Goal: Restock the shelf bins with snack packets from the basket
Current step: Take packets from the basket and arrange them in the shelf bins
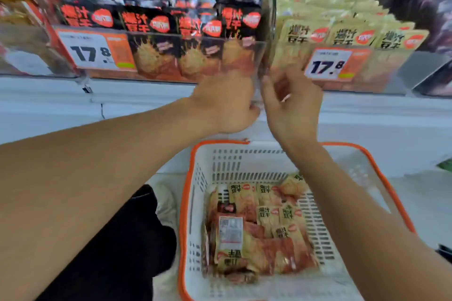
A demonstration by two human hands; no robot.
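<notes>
A white basket with an orange rim point(186, 203) sits low in front of me and holds several yellow snack packets point(269, 217), one lying label side up. On the shelf above, a clear bin point(259, 56) stands full of black packets point(146, 22). Right of it is a bin of yellow packets point(352, 36). My left hand point(227, 105) is at the clear bin's lower front corner, fingers curled round its edge. My right hand point(293, 107) is raised just right of that corner, in front of the yellow bin, fingers loosely curled. I see no packet in it; the view is blurred.
Price tags reading 17.8 hang on both bin fronts point(95, 52) point(327, 65). A white shelf ledge point(73, 105) runs below the bins. More snack bins sit at the far left point(19, 7) and far right point(430, 32). A dark garment point(137, 239) is left of the basket.
</notes>
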